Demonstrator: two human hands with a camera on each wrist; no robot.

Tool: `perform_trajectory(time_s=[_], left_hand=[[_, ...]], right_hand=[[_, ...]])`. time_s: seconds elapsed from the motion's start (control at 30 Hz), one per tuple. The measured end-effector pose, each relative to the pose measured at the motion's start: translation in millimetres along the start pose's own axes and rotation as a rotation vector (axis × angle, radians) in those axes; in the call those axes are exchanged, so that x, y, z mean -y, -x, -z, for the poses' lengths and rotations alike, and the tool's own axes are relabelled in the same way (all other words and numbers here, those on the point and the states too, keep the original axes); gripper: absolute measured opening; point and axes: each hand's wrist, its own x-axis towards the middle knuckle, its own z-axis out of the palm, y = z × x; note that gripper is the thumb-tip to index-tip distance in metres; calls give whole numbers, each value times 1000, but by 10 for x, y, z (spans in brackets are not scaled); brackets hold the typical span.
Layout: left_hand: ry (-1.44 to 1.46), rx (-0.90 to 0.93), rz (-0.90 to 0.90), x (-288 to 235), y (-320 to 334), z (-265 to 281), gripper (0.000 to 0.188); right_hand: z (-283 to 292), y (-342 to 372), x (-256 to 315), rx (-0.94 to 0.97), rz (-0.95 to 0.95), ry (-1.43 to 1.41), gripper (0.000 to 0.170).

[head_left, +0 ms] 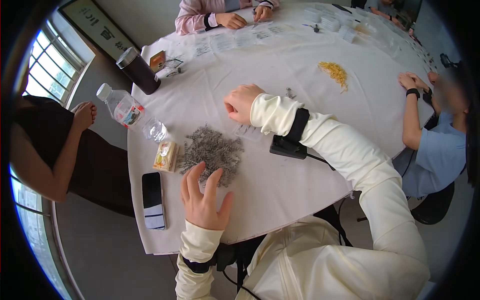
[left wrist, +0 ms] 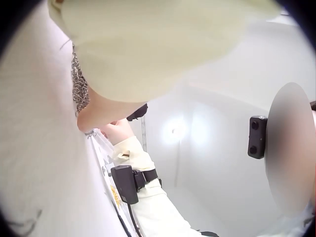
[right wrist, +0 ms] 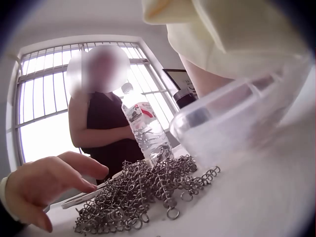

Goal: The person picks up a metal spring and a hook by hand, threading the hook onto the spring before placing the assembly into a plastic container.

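Cream sleeves nearest, left hand spread near springs, right hand curled, grip unclear.

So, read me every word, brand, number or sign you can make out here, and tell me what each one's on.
Nothing reads clearly enough to quote.
Framed sign on the wall: large dark characters, too blurred to read surely.
Bottle label: red and white print, too blurred.
Yellow pack: print too small and blurred.
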Motion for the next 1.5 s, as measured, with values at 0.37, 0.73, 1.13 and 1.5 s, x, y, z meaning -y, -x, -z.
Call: perform_trajectory(time_s=[0.37,0.73,1.13,1.5], left_hand=[[-65,159,-235,-454,-439,-401,69],[-101,172,-257,-635,-521,-465,70],[-133,196,-294,-590,-579,-624,70],[-74,189,-341,-541,-675,-542,55]], right_hand=[[-83,-94,-71,-5,-20,-144,10],[296,161,-357,-84,11,-369,13],[-77,17,-356,2,-5,-259,20],[392,675,-749,86,-332,-443,17]])
